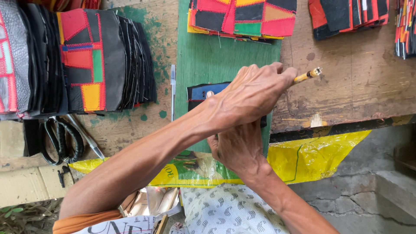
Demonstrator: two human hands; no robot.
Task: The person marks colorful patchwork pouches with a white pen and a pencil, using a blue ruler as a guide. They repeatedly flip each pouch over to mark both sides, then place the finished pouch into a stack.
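Left hand (253, 93) crosses over, fingers pinched on a small brush (307, 75) out right, while the right hand (238, 147) presses the blue-black leather piece (203, 92) onto the green board (203, 60) — best kept flat and steady.

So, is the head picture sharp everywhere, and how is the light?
Head view: soft, even daylight with weak shadows and no strong glare. The left hand holding the yellow-handled tool is sharp, as are the patchwork stacks. The right hand lies partly hidden under the left. The edges bend slightly, from a wide lens.
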